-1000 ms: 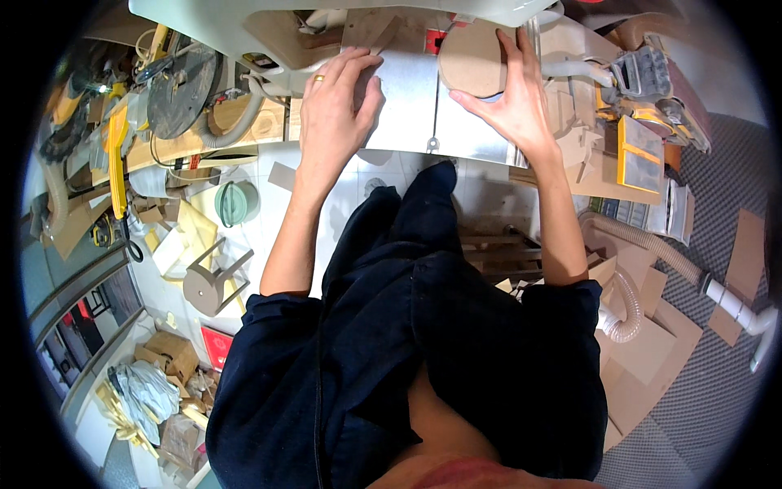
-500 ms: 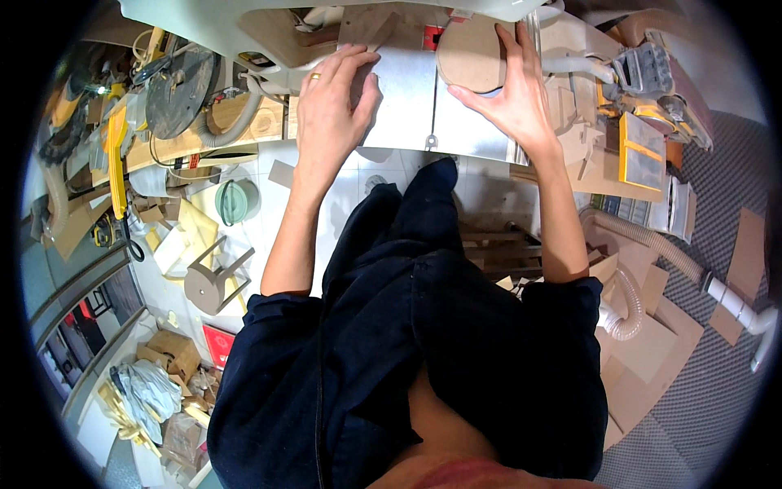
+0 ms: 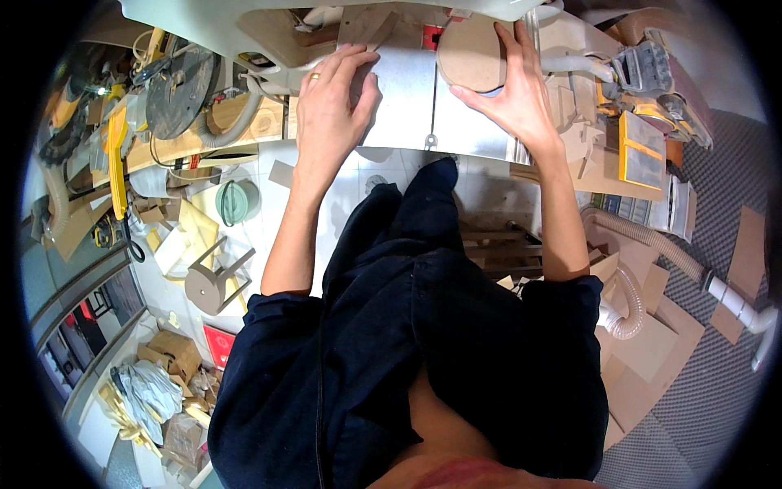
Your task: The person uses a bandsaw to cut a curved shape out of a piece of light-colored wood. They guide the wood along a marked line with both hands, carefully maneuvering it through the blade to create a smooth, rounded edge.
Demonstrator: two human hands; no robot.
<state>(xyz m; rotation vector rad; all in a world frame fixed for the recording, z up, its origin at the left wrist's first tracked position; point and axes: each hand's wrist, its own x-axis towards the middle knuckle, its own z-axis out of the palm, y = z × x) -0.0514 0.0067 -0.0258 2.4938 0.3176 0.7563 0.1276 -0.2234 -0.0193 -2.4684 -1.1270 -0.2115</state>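
A round tan board (image 3: pixel 471 55), like a disc of fibreboard, lies flat on a metal machine table (image 3: pixel 399 102) under a pale housing. My right hand (image 3: pixel 518 90) holds it by its right side, thumb at the near rim and fingers reaching up the far right edge. My left hand (image 3: pixel 334 96), with a ring on one finger, rests at the left edge of the table, its thumb apart and nothing visible in it. A red insert (image 3: pixel 432 37) with a dark opening shows just left of the disc. A thin slot runs from there toward me.
The pale machine housing (image 3: pixel 204 24) overhangs the far side. A wooden bench (image 3: pixel 265 122) with hoses and tools stands left. Board offcuts (image 3: pixel 574 138), a yellow-edged case (image 3: pixel 641 152) and a belt sander (image 3: pixel 660 81) lie right. A stool (image 3: pixel 205 287) is on the floor.
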